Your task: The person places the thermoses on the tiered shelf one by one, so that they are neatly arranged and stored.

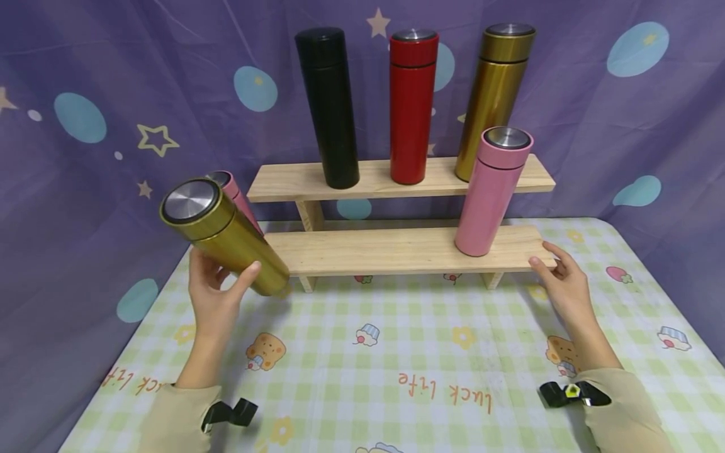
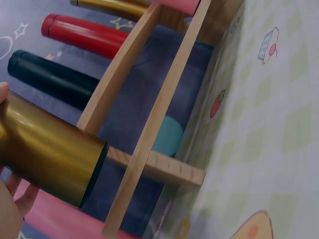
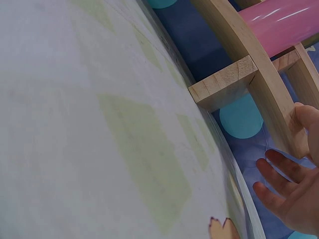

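Note:
My left hand (image 1: 215, 305) grips a gold thermos bottle (image 1: 243, 242) with a steel-topped lid. The bottle leans to the left, in front of the left end of the wooden two-tier stand (image 1: 362, 248). In the left wrist view its dark base rim shows beside the lower shelf edge (image 2: 158, 109). Behind it, a pink thermos (image 1: 246, 204) is mostly hidden. At the stand's other end, my right hand (image 1: 566, 283) holds the lower shelf's right corner between thumb and fingers; the right wrist view shows the thumb (image 3: 304, 117) against the board. Another pink thermos (image 1: 491, 195) stands near that end.
On the upper shelf (image 1: 374, 176) stand a black thermos (image 1: 331, 113), a red thermos (image 1: 413, 113) and a second gold thermos (image 1: 494, 104). A green checked cloth (image 1: 419, 333) covers the table. A purple patterned curtain (image 1: 187, 82) hangs close behind the stand.

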The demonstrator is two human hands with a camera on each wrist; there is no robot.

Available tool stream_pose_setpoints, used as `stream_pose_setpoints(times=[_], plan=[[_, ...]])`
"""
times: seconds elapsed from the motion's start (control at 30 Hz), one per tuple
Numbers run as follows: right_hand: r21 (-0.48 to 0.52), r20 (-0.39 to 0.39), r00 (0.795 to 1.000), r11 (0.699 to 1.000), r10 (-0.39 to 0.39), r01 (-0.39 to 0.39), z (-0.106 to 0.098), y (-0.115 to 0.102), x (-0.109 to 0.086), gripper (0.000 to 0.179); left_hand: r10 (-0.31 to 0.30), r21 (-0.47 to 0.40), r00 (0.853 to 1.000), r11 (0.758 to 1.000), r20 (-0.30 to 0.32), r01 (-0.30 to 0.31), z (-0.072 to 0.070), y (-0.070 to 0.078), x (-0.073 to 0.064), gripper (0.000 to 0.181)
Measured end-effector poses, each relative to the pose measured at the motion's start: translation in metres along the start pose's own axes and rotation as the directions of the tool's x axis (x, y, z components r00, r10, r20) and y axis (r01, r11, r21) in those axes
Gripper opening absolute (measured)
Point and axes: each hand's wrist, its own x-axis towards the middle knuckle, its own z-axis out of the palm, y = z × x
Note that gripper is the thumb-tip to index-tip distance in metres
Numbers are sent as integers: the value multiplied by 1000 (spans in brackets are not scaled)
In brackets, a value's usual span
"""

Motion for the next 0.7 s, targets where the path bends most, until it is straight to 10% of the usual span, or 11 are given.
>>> stream_pose_setpoints(times=[0.7], plan=[[6, 8, 1000, 1000, 3, -3, 0, 1, 0, 71, -86, 24, 988, 996, 127, 83, 49, 2, -7, 71]])
